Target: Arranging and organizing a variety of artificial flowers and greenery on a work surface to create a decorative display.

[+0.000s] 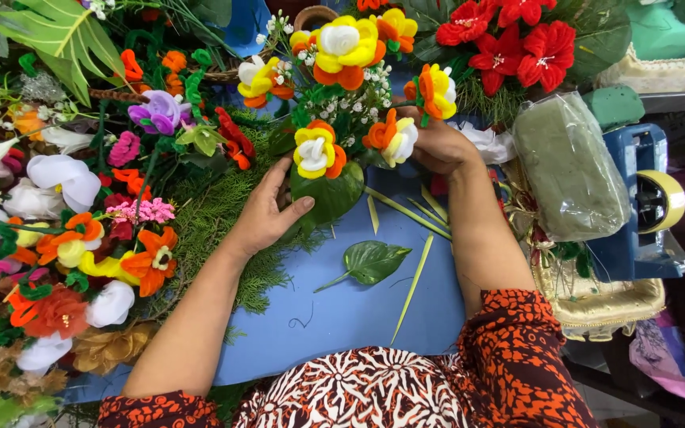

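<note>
The left hand [267,212] pinched a glossy, rounded green leaf [329,194] under the fuzzy yellow-orange-white bouquet [342,87]; the right hand [438,143] gripped the bouquet's right side, fingers curled.

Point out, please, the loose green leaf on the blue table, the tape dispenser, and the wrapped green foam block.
loose green leaf [374,261], head view, middle of the blade.
tape dispenser [636,230], head view, blue body.
wrapped green foam block [568,166], head view, middle of the top face.

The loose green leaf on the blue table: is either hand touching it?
No. The leaf lies alone on the table, while the left hand and right hand are up at the flower arrangement.
</note>
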